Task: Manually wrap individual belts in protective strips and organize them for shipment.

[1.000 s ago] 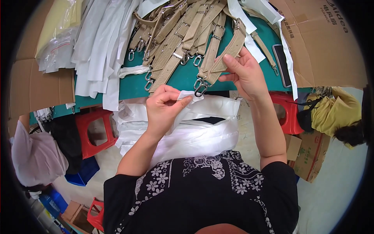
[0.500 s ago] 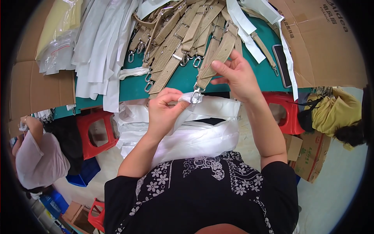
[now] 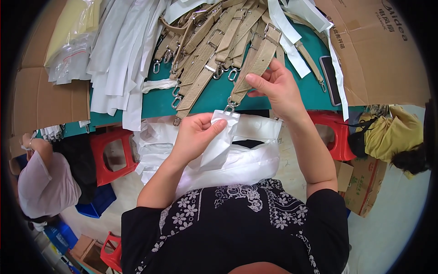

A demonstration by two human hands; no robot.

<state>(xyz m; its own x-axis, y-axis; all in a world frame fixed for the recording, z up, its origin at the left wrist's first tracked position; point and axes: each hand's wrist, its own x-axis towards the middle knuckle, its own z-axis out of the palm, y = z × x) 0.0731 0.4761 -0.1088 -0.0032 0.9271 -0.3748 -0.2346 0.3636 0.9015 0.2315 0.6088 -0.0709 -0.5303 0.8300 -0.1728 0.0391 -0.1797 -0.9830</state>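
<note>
My right hand (image 3: 280, 91) holds a beige bag strap (image 3: 258, 61) by its edge, thumb on top and fingers behind. The strap slants down toward me, its buckle at the far end. At the near end a silver snap hook (image 3: 229, 108) meets the upper edge of a long white sleeve (image 3: 220, 145). My left hand (image 3: 195, 136) pinches that sleeve between thumb and fingers, just below the hook. Whether the hook's tip sits inside or behind the sleeve is hard to tell. Beyond my hands lies a pile of similar beige straps (image 3: 216, 41) with silver hardware.
Long white sleeves (image 3: 123, 59) hang over the green table (image 3: 159, 102) at left, and more white sheets (image 3: 253, 157) lie below my hands. A phone (image 3: 330, 80) and cardboard box (image 3: 378, 59) are at right. Red stools (image 3: 114, 155) and other people flank me.
The white sleeve, earlier bunched around the hook, now spreads downward with its upper edge at the hook. My left hand has shifted slightly lower; my right hand keeps its hold on the strap.
</note>
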